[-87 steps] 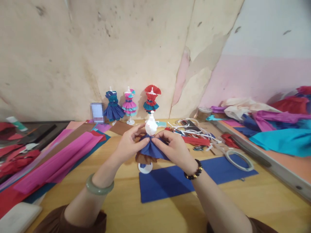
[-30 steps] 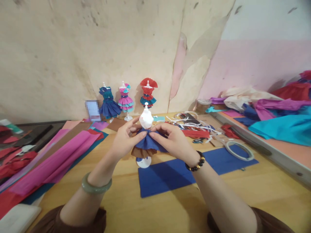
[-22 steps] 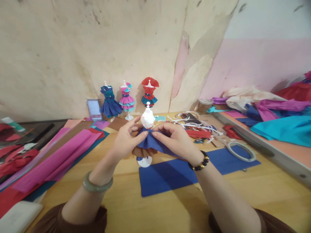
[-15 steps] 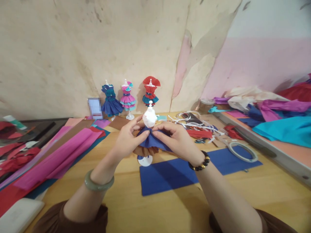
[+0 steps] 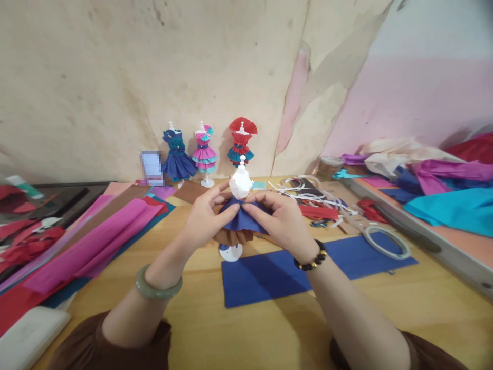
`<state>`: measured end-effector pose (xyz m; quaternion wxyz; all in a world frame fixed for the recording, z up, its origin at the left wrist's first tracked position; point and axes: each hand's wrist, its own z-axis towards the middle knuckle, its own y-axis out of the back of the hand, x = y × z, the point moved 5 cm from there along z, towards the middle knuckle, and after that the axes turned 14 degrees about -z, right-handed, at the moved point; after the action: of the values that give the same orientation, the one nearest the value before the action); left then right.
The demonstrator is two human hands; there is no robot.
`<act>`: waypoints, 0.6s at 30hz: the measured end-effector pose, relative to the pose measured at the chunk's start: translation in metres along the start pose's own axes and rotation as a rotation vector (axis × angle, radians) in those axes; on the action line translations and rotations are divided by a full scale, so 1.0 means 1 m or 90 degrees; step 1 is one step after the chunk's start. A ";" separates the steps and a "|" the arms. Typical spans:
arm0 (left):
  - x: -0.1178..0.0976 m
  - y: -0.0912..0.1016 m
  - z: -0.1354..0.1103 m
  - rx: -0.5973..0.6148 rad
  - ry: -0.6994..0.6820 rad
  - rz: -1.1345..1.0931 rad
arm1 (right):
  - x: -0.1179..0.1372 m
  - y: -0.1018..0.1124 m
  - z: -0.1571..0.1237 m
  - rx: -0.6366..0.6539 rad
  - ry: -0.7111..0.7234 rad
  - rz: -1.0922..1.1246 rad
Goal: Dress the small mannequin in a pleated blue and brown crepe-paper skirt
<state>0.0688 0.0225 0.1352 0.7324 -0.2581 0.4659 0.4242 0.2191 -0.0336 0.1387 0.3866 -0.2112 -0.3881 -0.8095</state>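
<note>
- Far left of the frame: crumpled red paper (image 5: 26,246) lies at the table's edge, and a white pad (image 5: 29,341) sits in the lower left corner.
- Left of centre: long pink crepe sheets (image 5: 96,241) lie slantwise over brown, red and teal sheets on the wooden table (image 5: 246,334).
- Upper middle, against the wall: three dressed mannequins (image 5: 204,154) stand in a row, in dark blue, pink and red.
- Centre left: the left hand (image 5: 204,221), a green bangle (image 5: 157,283) on its wrist, pinches the blue paper skirt (image 5: 241,220), thumb and forefinger closed on its left side at the waist.
- Centre: the skirt is gathered round the waist of a small white mannequin (image 5: 240,184). The mannequin stands upright on its round base (image 5: 230,252) on the table. A brown layer (image 5: 231,238) shows under the blue.
- Just right of centre: the right hand (image 5: 283,221), wearing a dark bead bracelet (image 5: 310,259), grips the same skirt, fingertips closed on its right side, opposite the left hand's.
- Below the hands: a flat blue sheet (image 5: 269,277) lies on the table, just beside the base.
- Right: a tape ring (image 5: 387,241) rests at the sheet's far end, with white strips (image 5: 300,192) behind it.
- Far right: a heap of teal, purple and red crepe (image 5: 450,205) fills the edge.
</note>
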 end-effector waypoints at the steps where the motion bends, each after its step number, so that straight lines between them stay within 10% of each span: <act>1: 0.000 0.000 0.000 0.002 -0.001 -0.003 | -0.001 -0.001 0.000 -0.004 -0.005 0.010; 18: 0.004 -0.002 0.000 0.028 -0.006 -0.038 | 0.000 0.002 -0.001 0.020 0.011 -0.013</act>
<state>0.0713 0.0234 0.1317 0.7523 -0.2537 0.4638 0.3932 0.2208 -0.0348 0.1391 0.3845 -0.1943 -0.3994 -0.8093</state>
